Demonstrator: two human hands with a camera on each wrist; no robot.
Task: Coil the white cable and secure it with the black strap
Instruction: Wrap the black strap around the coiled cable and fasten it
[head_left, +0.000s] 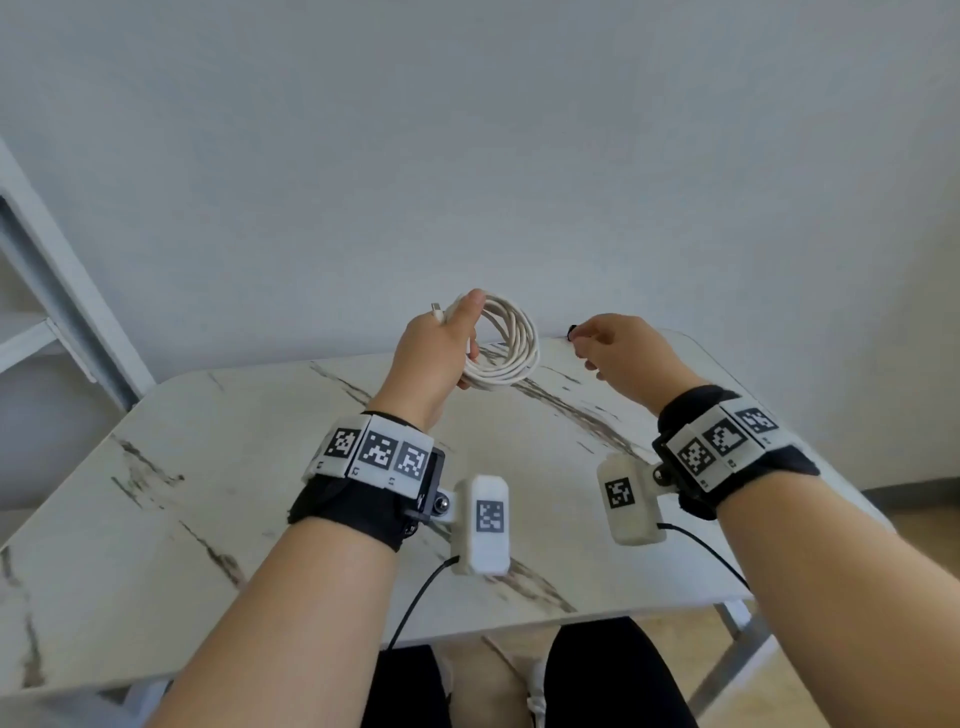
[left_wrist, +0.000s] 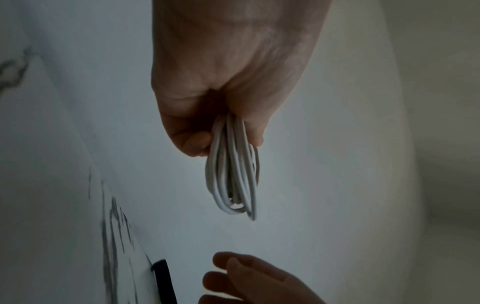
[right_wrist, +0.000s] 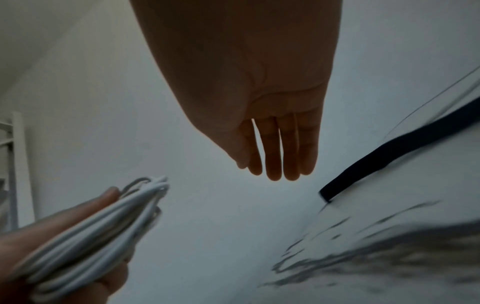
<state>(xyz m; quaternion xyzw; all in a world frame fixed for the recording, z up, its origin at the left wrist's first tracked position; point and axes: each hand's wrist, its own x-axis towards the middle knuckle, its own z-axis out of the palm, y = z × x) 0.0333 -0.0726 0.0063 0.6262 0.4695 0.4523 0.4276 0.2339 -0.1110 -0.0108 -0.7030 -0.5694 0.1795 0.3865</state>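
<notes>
Black wristbands (head_left: 343, 506) carry white marker-tagged blocks (head_left: 371, 451) and cabled white camera pods (head_left: 482, 525).

The white cable (head_left: 511, 340) looks like smooth, slightly glossy plastic. The black strap (right_wrist: 405, 152) seems matt fabric. The table (head_left: 156, 493) has a smooth marble-patterned top.

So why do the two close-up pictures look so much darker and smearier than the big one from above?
Head view: evenly lit and mostly sharp, with table edges bowed by the wide lens. Left wrist view: the left hand gripping the white cable is dim against the pale wall. Right wrist view: the right hand is nearly a silhouette, the black strap and marble veins smeared.
</notes>
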